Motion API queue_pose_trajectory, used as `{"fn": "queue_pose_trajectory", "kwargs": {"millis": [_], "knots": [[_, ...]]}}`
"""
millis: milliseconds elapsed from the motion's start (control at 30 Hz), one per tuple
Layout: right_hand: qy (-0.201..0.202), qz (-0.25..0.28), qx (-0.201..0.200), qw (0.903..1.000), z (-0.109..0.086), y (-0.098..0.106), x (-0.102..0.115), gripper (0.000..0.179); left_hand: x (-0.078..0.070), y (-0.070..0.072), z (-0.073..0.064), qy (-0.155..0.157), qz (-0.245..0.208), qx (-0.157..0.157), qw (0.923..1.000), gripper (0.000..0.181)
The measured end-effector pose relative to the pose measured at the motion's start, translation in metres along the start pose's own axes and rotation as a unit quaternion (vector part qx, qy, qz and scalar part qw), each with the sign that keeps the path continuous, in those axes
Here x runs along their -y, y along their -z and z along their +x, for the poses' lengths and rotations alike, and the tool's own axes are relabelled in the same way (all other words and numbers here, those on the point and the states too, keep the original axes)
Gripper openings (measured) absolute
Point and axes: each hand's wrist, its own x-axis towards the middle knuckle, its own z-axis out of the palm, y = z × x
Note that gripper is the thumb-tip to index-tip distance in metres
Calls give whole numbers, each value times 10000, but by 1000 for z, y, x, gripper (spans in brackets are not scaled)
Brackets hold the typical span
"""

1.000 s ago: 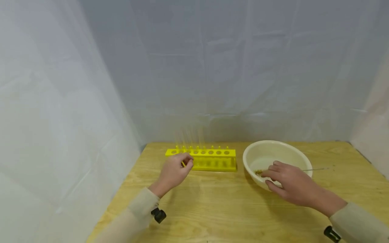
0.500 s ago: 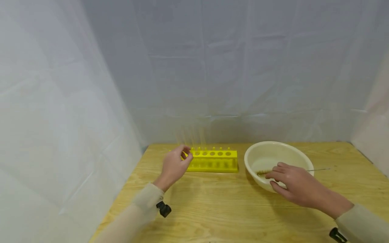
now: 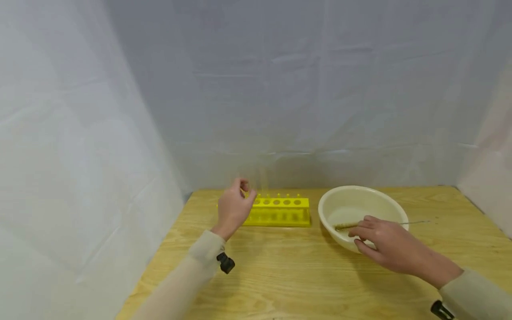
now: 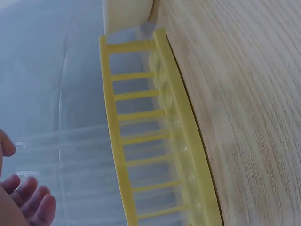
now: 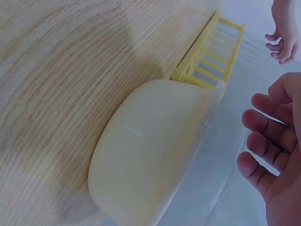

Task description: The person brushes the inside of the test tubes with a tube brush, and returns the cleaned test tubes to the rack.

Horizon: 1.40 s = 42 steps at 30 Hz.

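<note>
Pinching a clear glass test tube [image 3: 242,175] above the yellow plastic rack [image 3: 276,210], left hand [image 3: 233,207] needs gentle mid-tube grip—fragile, slick; right hand [image 3: 386,246] rests open at cream bowl [image 3: 362,213].

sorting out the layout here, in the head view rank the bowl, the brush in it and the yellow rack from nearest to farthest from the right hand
From the right hand:
1. Brush, just beyond the fingertips, lying across the bowl.
2. Bowl, under and around the hand; too close to the brush to separate firmly.
3. Yellow rack, far left, by the left hand.
</note>
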Motion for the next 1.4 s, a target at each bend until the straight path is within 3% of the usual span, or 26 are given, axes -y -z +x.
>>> {"fn": "queue_pose_trajectory", "kwargs": {"millis": [133,433,600,733,867,1133,1400], "knots": [[-85,-41,0,10000,-4,1,-2,19,11,4,4,334,-302,-492,9978,30],[-109,92,-46,9999,-9,1,-6,21,39,5,14,1211,-1028,-885,9833,57],[-170,114,-46,9998,-10,2,-7,20,50,8,19,1597,-1378,-354,9769,68],[-178,86,-48,9998,-11,1,-7,19,56,9,22,1890,-1703,190,9669,67],[-198,126,-60,9997,-12,1,-7,19,62,8,24,2015,-1783,519,9617,61],[-260,129,-45,9996,-14,0,-12,18,72,-1,28,1771,-1977,1035,9586,53],[-350,113,76,9993,-15,0,-13,17,74,-2,22,1594,-2040,1282,9574,45]]}}
